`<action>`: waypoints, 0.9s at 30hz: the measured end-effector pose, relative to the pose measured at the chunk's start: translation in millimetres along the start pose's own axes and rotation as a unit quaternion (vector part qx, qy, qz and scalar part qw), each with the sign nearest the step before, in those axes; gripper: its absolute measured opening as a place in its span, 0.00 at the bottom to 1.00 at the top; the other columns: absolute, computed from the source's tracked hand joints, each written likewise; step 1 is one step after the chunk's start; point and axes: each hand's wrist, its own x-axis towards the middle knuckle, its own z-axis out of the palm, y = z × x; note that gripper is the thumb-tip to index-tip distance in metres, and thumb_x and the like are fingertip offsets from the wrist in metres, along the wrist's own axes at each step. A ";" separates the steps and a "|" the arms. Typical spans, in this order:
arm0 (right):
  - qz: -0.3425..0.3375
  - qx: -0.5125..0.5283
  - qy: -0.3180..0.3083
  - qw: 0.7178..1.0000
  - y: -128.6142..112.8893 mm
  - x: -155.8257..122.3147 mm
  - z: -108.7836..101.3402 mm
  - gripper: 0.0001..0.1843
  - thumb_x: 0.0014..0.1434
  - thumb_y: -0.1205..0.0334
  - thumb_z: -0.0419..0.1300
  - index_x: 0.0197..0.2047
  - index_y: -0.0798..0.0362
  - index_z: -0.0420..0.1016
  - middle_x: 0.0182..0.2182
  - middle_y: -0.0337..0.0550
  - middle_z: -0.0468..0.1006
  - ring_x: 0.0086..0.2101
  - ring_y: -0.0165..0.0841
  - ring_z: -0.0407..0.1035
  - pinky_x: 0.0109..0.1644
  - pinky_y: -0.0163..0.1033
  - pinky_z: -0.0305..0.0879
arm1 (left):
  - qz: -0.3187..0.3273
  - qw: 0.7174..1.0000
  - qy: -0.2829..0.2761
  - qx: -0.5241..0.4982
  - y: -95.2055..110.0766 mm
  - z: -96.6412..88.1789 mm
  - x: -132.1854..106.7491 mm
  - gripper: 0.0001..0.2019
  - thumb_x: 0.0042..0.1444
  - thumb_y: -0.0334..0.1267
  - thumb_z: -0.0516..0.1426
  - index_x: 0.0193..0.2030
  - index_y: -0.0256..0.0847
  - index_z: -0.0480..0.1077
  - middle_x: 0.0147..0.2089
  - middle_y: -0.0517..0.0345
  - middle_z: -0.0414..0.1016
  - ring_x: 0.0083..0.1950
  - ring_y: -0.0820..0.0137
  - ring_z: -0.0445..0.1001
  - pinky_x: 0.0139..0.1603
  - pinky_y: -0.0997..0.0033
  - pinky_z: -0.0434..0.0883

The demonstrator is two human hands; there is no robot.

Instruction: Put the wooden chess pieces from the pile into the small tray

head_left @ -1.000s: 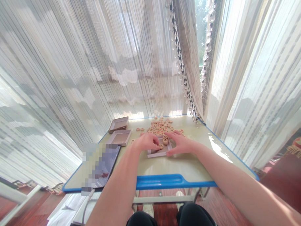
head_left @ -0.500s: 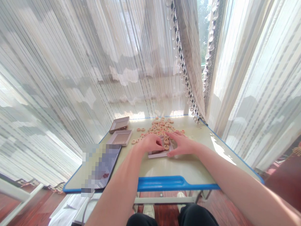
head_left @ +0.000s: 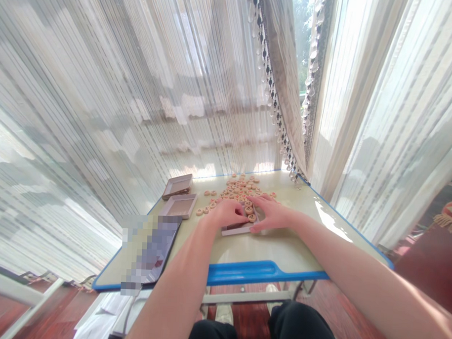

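Observation:
Round wooden Chinese chess pieces [head_left: 249, 210] stand in a short row inside a shallow pale box [head_left: 238, 232] on the table. My left hand [head_left: 227, 213] reaches over the box's left part, its fingers curled, with the tips at the left edge of the nearest piece [head_left: 251, 218]. How firmly they grip it is hard to see. On the box's right side rests my right hand [head_left: 274, 214], thumb and fingers spread around that wall, holding no piece. The hands cover parts of the box walls.
Many more loose pieces [head_left: 236, 187] lie scattered behind the box. To the left are an open tray [head_left: 180, 206], another box part [head_left: 178, 185] and a partly blurred tablet [head_left: 164, 241]. The table has a blue rim [head_left: 244, 272]; a string curtain [head_left: 213, 114] hangs behind it.
The nearest piece has shifted slightly right and away from me in the box, my left fingertips moving with it. My right hand stays at the box's right side.

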 end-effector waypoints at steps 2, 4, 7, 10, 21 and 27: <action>0.003 0.000 -0.002 1.000 -0.2 -0.1 -0.1 0.57 0.37 0.36 0.63 0.66 0.48 0.47 0.61 0.50 0.56 0.60 0.51 0.43 0.60 0.56 0.45 | -0.003 1.000 0.000 0.002 -0.6 1.0 0.3 0.14 0.42 0.50 0.57 0.22 0.41 0.69 0.22 0.65 0.70 0.27 0.75 0.66 0.25 0.76 0.59; 0.010 -0.001 -0.008 1.000 -1.0 -0.3 -0.7 0.57 0.36 0.36 0.63 0.66 0.48 0.47 0.61 0.50 0.56 0.61 0.51 0.42 0.60 0.57 0.46 | -0.004 1.000 -0.001 0.001 -1.5 1.2 0.6 0.14 0.42 0.51 0.57 0.22 0.41 0.69 0.22 0.65 0.70 0.26 0.75 0.66 0.25 0.75 0.59; 0.018 -0.002 -0.012 1.000 -2.7 -0.6 -1.9 0.57 0.36 0.36 0.63 0.66 0.49 0.48 0.61 0.50 0.56 0.61 0.51 0.41 0.60 0.56 0.46 | -0.003 1.000 -0.007 0.001 -3.7 0.6 1.2 0.14 0.42 0.50 0.58 0.22 0.40 0.70 0.22 0.65 0.69 0.27 0.75 0.66 0.25 0.75 0.59; 0.018 -0.003 -0.008 1.000 -2.8 -0.8 -2.4 0.56 0.37 0.37 0.63 0.65 0.48 0.48 0.61 0.50 0.56 0.61 0.51 0.42 0.60 0.56 0.46 | -0.005 1.000 -0.001 0.001 -6.8 0.2 2.4 0.10 0.43 0.45 0.57 0.23 0.40 0.71 0.23 0.64 0.70 0.27 0.74 0.66 0.26 0.75 0.59; 0.001 -0.019 0.007 1.000 -1.4 0.3 -1.5 0.47 0.47 0.35 0.55 0.65 0.49 0.51 0.60 0.48 0.60 0.59 0.48 0.49 0.61 0.53 0.46 | -0.014 0.998 0.058 0.037 -2.6 0.9 3.9 0.19 0.51 0.52 0.50 0.22 0.40 0.71 0.22 0.62 0.70 0.25 0.73 0.64 0.27 0.73 0.57; 0.010 -0.018 -0.003 1.000 -5.6 0.6 -4.8 0.44 0.50 0.36 0.53 0.64 0.49 0.52 0.60 0.47 0.59 0.59 0.47 0.49 0.61 0.52 0.45 | -0.009 0.998 0.052 0.041 -6.2 2.2 6.0 0.21 0.51 0.54 0.49 0.21 0.40 0.70 0.21 0.61 0.68 0.24 0.73 0.63 0.26 0.73 0.57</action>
